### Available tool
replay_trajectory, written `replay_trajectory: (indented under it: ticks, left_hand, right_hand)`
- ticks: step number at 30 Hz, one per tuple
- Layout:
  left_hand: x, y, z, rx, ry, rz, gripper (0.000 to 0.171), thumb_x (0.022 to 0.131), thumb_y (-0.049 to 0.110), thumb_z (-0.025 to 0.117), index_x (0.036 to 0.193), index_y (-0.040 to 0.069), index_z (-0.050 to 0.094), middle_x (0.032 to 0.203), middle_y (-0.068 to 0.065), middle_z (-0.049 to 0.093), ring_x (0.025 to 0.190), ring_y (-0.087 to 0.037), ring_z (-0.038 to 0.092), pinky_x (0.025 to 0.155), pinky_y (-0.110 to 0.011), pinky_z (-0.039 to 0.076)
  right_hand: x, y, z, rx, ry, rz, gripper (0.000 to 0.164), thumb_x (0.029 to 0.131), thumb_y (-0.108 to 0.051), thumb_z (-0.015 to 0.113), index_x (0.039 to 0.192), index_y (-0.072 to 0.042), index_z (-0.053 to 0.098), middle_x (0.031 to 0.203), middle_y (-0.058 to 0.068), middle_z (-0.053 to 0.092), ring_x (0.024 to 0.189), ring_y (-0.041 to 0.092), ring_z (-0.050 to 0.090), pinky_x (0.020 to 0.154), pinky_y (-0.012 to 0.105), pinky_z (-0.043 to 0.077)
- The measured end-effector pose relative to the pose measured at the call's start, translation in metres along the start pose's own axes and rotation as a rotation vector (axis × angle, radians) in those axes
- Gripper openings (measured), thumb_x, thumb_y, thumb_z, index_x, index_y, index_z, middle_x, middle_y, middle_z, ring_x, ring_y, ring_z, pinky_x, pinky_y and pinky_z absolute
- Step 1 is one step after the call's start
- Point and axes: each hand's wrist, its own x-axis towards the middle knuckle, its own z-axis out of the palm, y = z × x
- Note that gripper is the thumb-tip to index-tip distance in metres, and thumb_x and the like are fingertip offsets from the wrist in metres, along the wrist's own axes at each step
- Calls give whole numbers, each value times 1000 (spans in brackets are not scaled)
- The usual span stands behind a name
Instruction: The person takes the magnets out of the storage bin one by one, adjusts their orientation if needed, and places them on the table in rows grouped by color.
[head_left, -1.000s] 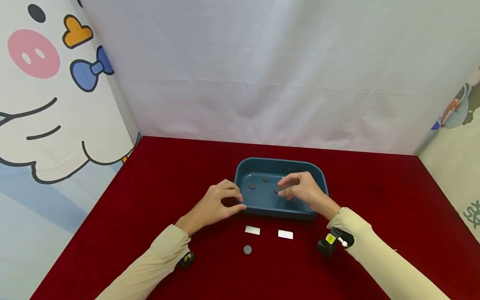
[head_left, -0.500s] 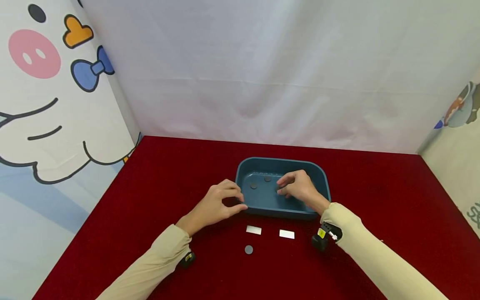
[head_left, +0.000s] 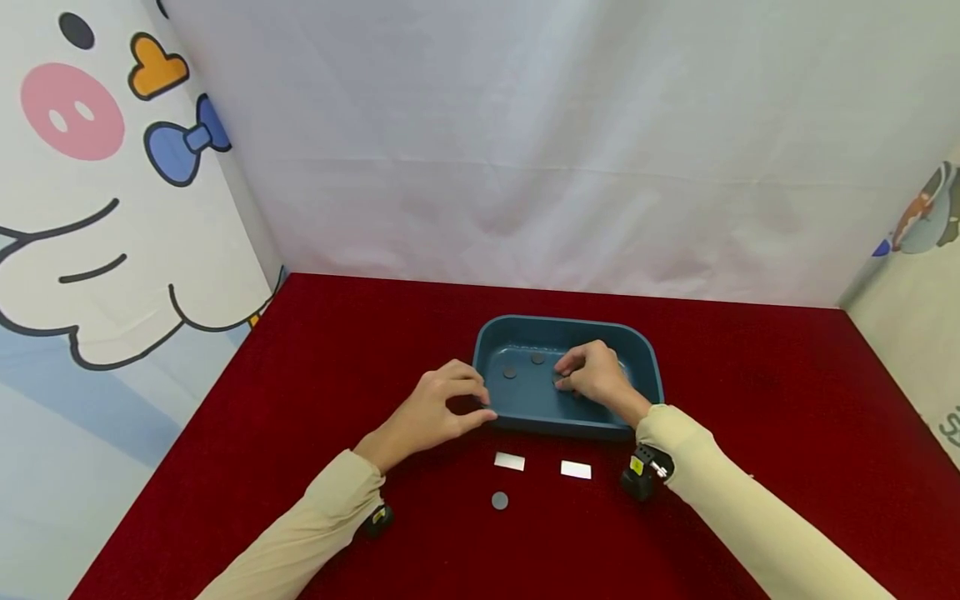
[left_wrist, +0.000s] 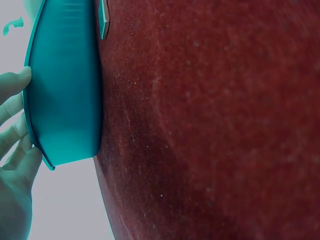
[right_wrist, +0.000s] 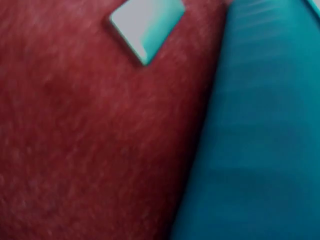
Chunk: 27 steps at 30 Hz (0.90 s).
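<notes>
A blue rectangular plastic basin (head_left: 555, 423) stands on the red cloth. My left hand (head_left: 430, 412) holds its near left corner, with thumb and fingers at the rim in the left wrist view. Inside the basin, my right hand (head_left: 600, 377) pinches a grey coin (head_left: 558, 377), mostly hidden by the fingertips. Two more coins lie on the basin floor: one to the left (head_left: 509, 372) and another farther back (head_left: 537, 358). The right wrist view shows the basin's outer wall (right_wrist: 260, 140) but no fingers.
In front of the basin lie two white rectangular tiles, a left tile (head_left: 510, 461) and a right tile (head_left: 576, 470). Nearer me is a single grey coin (head_left: 499, 500). White fabric (head_left: 540, 167) hangs behind the red cloth (head_left: 360, 333), with printed panels at both sides.
My right hand has moved slightly left and down, its fingertips closing on the coin in the basin. The left hand keeps its place at the corner.
</notes>
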Motion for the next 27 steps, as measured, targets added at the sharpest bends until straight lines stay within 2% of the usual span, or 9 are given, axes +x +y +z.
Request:
replay_trajectory:
  ticks: [14, 19, 23, 27]
  left_hand:
    - [-1, -1, 1, -2, -1, -3, 14, 79, 21, 79, 84, 11, 71, 95, 3, 61, 93, -12, 54, 78, -27, 49]
    - [-1, 0, 0, 1, -7, -14, 14, 79, 22, 79, 84, 11, 71, 95, 3, 61, 93, -12, 53, 79, -27, 49]
    - [0, 0, 0, 3, -6, -15, 14, 78, 21, 79, 84, 11, 71, 94, 3, 61, 93, -12, 53, 79, -27, 49]
    - [0, 0, 0, 6, -8, -19, 14, 78, 21, 79, 84, 11, 71, 94, 3, 61, 93, -12, 53, 79, -27, 49]
  right_hand:
    - [-2, -2, 1, -96, -11, -114, 10, 74, 5, 75, 83, 1, 71, 72, 8, 64, 55, 16, 59, 52, 30, 51]
    - [0, -4, 0, -96, -47, -107, 10, 75, 5, 75, 84, 1, 71, 73, 8, 63, 55, 17, 60, 54, 30, 53]
    - [-1, -4, -2, -62, -90, -85, 12, 76, 5, 74, 87, 3, 71, 79, 11, 67, 56, 20, 63, 56, 31, 54]
    - [-2, -3, -6, 33, -138, -48, 13, 77, 6, 72, 91, 5, 71, 85, 15, 69, 60, 23, 65, 59, 34, 55]
